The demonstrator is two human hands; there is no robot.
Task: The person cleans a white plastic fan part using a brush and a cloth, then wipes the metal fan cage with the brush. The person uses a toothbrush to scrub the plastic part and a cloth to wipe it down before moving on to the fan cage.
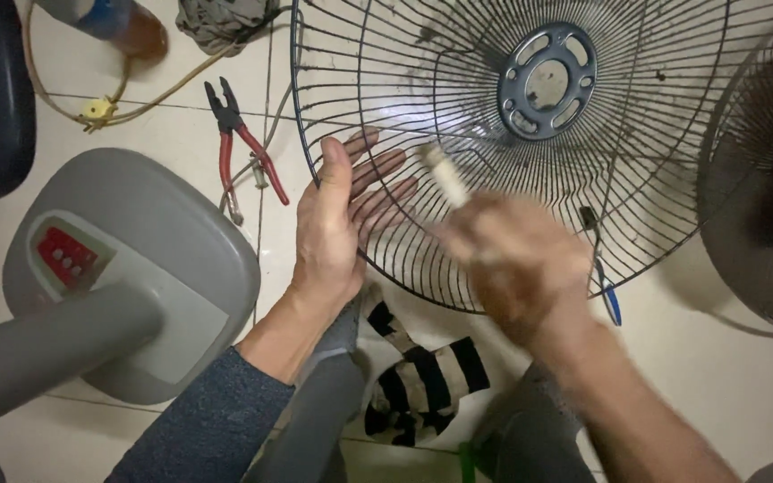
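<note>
Pale tiled floor point(136, 116) here, dim light, and a lot of fan parts spread across it. Front and centre is the round wire fan guard point(512, 152), tipped up off the tiles with its grey hub ring point(547, 80) facing the camera. The left hand point(337, 224) steadies it from the rim: thumb hooked over the outer edge wire, the 4 fingers spread flat behind the ribs, so this is a loose bracing hold on the guard and not a tight fist, most likely to stop the cage swinging. The right hand point(516, 268) is a blur, closed around a slim pale stick-like tool point(445, 174) that could be a brush, though the blur hides what it is; its tip sits against the wires just right of the left fingers. So the guard lies between the 2 hands, pinned by 1 and worked on by the other. A striped black-and-white cloth point(422, 380) lies right below the guard, near the wrists. Off to the left rests the grey fan base point(136, 268) with its red button panel, red-handled pliers point(243, 148) lie on the tiles just beside the guard's left edge, and a second guard point(762, 188) stands at the right edge.
</note>
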